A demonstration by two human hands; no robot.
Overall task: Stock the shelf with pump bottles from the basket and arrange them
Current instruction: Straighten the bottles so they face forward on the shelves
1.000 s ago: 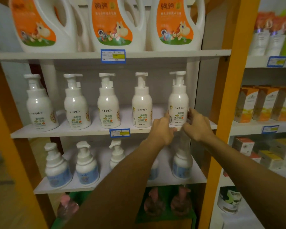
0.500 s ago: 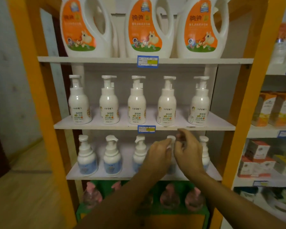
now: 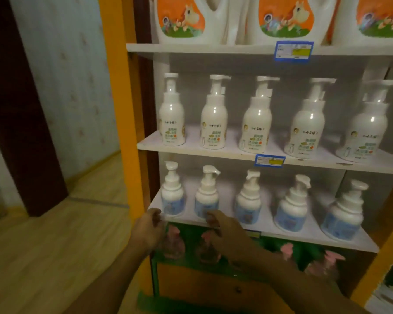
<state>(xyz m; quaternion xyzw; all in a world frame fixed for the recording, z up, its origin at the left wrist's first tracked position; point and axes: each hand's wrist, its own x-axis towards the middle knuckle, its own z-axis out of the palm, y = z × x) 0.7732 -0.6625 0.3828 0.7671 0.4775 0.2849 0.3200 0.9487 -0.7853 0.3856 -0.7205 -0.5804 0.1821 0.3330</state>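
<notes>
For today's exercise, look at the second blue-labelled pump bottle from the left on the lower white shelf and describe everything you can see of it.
The second blue-labelled pump bottle is short and squat, of glossy white plastic as it looks, with a stepped shoulder, a white pump head whose spout points right, and a pale blue label too blurred to read. It stands upright near the front edge of the lower white shelf, apart from its neighbours. The right hand reaches its base with its fingertips; whether they touch it is unclear.

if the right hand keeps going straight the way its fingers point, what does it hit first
Most likely the second blue-label pump bottle from the left on the lower shelf. The right hand sits at the shelf's front edge, fingertips pointing up and inward at that bottle's base. Depth is unclear; they may already touch it.
</notes>
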